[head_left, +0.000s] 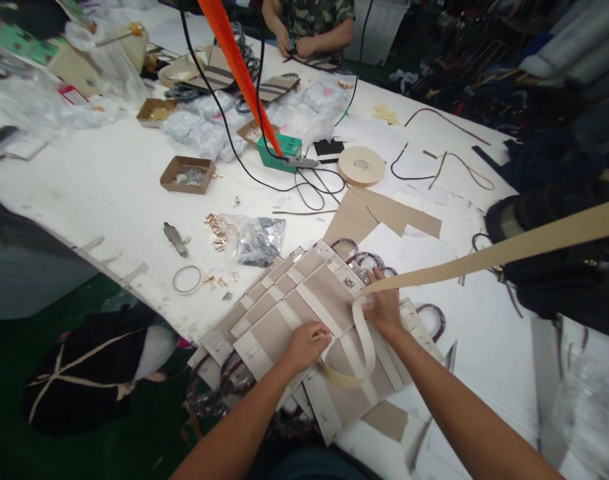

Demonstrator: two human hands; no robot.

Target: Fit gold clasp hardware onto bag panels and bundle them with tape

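A stack of beige and cream flat panels point(294, 310) with dark looped cords fans out at the near edge of the table. Over it, my left hand point(309, 345) is closed on the end of a cream strip point(367, 340). My right hand point(381, 303) pinches the same strip farther along, near the metal fitting on the top panel. Between my hands the strip hangs in a loop over the panels. From my right hand a long tan length of it runs up to the right edge of the view.
On the white table point(134, 200) lie small open boxes point(187, 177), a bag of dark parts point(259, 240), loose metal pieces, a tape roll point(361, 165) and a green box point(280, 152). Black cables and an orange strip hang above. Across the table, a person's hands point(304, 47) work.
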